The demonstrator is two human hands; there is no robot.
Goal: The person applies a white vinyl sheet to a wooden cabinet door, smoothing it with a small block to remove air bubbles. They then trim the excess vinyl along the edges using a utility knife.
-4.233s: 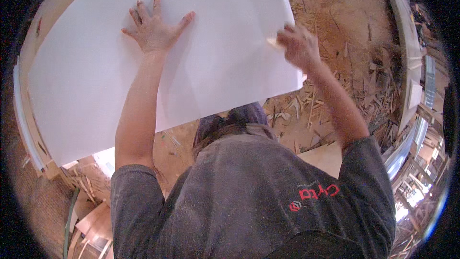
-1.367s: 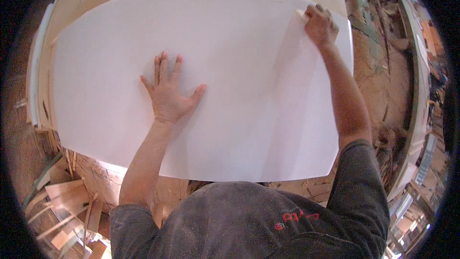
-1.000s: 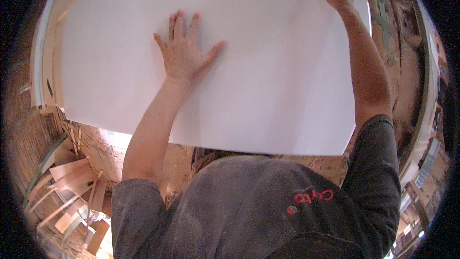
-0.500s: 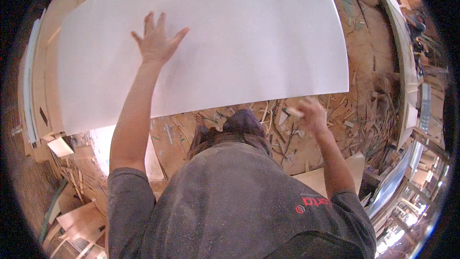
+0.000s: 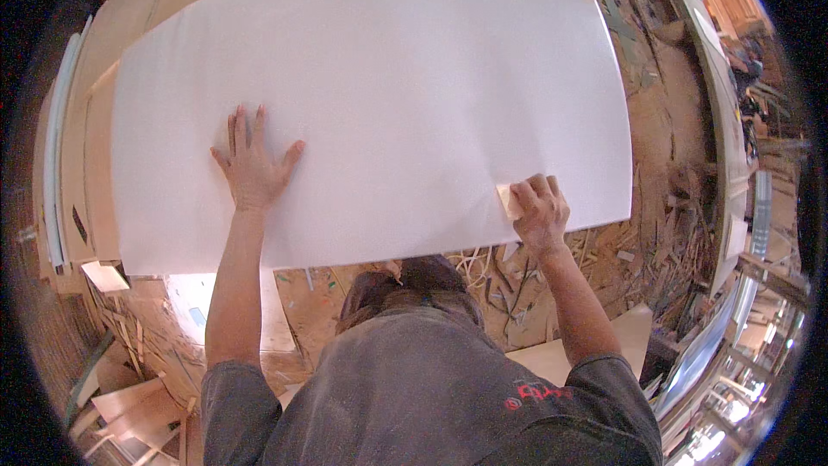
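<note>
— Where was the sheet (image 5: 379, 95)?

— It lay flat on the bench (image 5: 95, 173), covering nearly all of it; pale board showed only along the left and top edges. It was white, large and smooth.

— And the hands?

— The left hand (image 5: 252, 168) was spread, palm down, fingers fanned on the sheet left of centre. The right hand (image 5: 539, 207) sat at the near edge toward the right, fingers curled over a small tan block (image 5: 506, 200), pressing it against the sheet.

— How would the sheet handle?

— I'd judge it thin and light, broad enough to flex and sag if lifted at one spot. The surface looked slick, so a flat palm steadies it better than a pinch. For lifting, two well-apart points on the near edge would suit.

— Anything around it?

— Wood offcuts (image 5: 681, 233) littered the floor (image 5: 664, 121) to the right, and boards (image 5: 129, 397) lay at lower left.
</note>
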